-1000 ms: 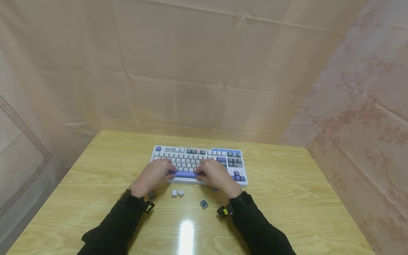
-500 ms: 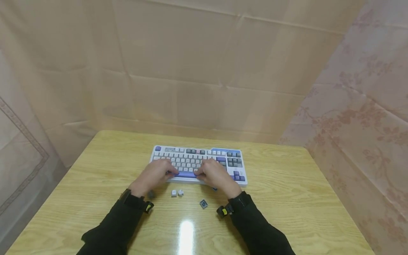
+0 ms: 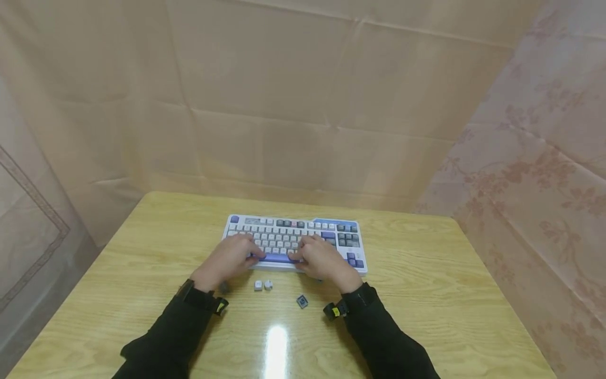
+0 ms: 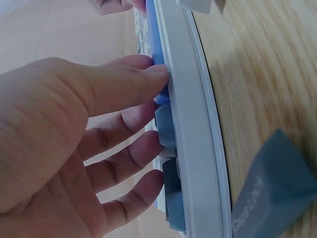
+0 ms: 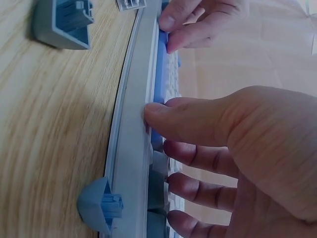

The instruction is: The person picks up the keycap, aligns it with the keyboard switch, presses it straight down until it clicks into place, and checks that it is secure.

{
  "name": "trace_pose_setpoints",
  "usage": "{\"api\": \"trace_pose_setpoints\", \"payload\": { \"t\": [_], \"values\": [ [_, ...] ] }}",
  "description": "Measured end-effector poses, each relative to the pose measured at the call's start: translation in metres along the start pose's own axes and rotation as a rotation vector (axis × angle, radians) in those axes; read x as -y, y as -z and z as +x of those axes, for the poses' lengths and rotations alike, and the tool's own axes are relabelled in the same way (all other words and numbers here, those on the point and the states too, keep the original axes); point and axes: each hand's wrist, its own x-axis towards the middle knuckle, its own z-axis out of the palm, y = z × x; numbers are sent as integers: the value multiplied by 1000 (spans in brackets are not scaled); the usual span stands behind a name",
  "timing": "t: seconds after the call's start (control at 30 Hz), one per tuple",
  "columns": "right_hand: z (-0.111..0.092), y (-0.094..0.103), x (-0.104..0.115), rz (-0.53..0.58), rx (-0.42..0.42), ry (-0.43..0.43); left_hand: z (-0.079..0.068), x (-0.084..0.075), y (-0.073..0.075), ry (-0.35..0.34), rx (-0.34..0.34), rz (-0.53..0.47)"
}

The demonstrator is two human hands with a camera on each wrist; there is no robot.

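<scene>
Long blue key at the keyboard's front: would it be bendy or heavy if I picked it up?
The long blue key is probably stiff, since it looks straight between the left hand and the right hand. It's likely light: a loose grey keycap nearby is hollow underneath. Its long, narrow shape may make it tilt if you lift one end.

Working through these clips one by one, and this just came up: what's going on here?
A person's left hand and right hand each grip an end of the long blue spacebar with thumb and forefinger. It lies along the near side of the white keyboard; whether they press or lift it, I can't tell. Loose keycaps, white and dark, lie on the table in front, including a Caps Lock key.
</scene>
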Motion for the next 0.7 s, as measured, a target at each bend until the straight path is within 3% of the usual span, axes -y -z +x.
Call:
{"api": "trace_pose_setpoints", "payload": {
  "t": [0.33, 0.7],
  "values": [
    [-2, -2, -4, 72, 6, -10, -2, -3, 0, 35, 3, 3],
    [-8, 2, -12, 127, -60, 63, -8, 0, 4, 125, 3, 28]
  ]
}}
